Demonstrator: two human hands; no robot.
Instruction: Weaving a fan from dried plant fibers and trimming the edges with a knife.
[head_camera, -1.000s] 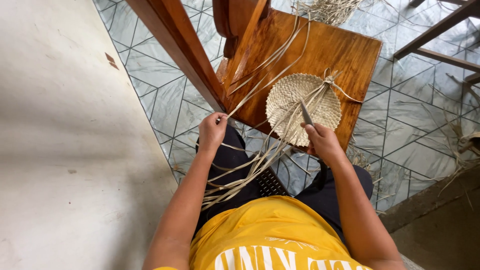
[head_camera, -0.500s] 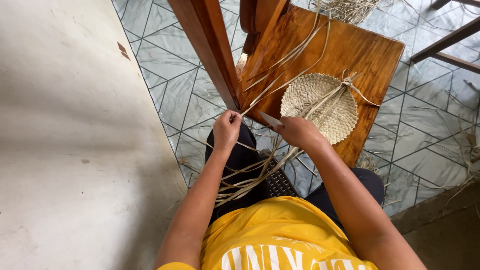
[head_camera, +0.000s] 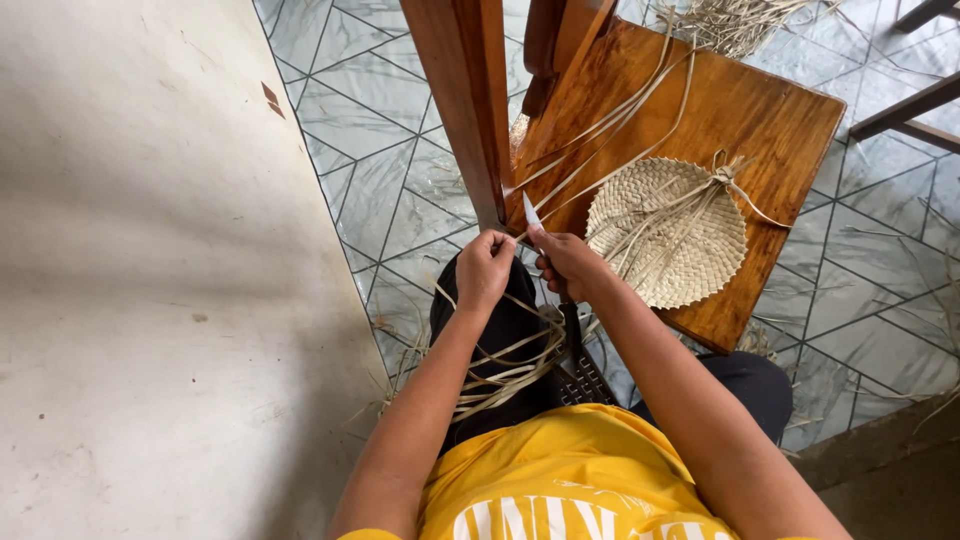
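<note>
Wooden desk (head_camera: 760, 110) as landmark: round woven mat (head_camera: 668, 232) lying finished-looking on its near half, loose ends trailing. Just off its near-left corner, right hand (head_camera: 568, 262), fingers closed around a small knife (head_camera: 532, 213); left hand (head_camera: 485, 268) pinching leaf strips (head_camera: 505, 365). Many strips left untrimmed.

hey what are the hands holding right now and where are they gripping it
The right hand holds a small knife by its handle, blade pointing up. The left hand pinches a pale palm-leaf strip near its lower end, close to the blade.
</note>
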